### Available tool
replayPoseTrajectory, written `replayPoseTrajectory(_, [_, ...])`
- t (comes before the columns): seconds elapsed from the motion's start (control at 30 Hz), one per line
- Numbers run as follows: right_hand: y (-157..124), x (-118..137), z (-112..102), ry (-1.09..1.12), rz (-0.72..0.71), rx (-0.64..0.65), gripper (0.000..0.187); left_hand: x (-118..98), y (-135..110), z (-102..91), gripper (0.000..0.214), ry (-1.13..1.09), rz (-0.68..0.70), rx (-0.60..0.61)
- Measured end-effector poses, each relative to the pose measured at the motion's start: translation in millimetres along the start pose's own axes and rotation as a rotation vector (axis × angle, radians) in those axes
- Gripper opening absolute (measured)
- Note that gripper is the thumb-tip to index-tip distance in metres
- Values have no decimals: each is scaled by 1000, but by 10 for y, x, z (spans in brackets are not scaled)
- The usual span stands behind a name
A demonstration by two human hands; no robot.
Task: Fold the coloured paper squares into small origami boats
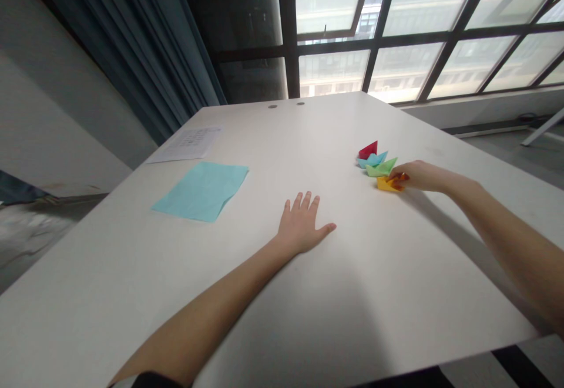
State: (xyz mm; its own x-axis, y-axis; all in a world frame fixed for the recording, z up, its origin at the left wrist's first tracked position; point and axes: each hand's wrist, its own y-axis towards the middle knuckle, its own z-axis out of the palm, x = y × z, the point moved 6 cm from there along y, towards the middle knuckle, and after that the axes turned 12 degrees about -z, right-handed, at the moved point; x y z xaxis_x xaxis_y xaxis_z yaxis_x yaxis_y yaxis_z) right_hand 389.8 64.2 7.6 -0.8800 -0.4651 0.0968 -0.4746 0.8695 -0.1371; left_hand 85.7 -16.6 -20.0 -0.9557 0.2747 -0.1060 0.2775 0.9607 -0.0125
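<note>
The yellow folded paper [386, 184] is lying on the right part of the counter [308, 317], toward its far half, and the right hand [420, 175] is reaching in from the right and pinching it at its right edge, the fingers [399, 178] closing on the paper. It is sitting at the near end of a short row of folded paper shapes running away from the person: the green one [382, 168] is touching it just beyond, the light blue one [373, 159] is sitting next, and the red one [368, 150] is standing at the far end. The left hand [303, 225] is resting palm down near the middle of the counter, well apart from the row, its fingers released and spread flat, gripping nothing. Further left, a flat light blue sheet [202, 190] is lying on the counter, and a white printed sheet [187, 144] is lying beyond it near the far left edge. Behind the counter, a dark curtain [145, 53] is hanging on the left and a gridded window [396, 24] is filling the right.
</note>
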Motion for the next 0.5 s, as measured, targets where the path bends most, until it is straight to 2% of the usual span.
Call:
replayPoseTrajectory(0.13, [-31,10,-82,3,2,-42,25,-1,2,6,85,-1,-2,1])
replayPoseTrajectory(0.27, [-77,197,-330,-57,-11,-156,30,12,6,18,85,2,-5,-11])
replayPoseTrajectory(0.4, [-72,749,-583,-27,-157,-286,35,4,5,15,85,4,-7,-8])
replayPoseTrajectory(0.5, [-21,1235,-610,88,-290,-337,41,-3,-7,-8,84,3,-6,14])
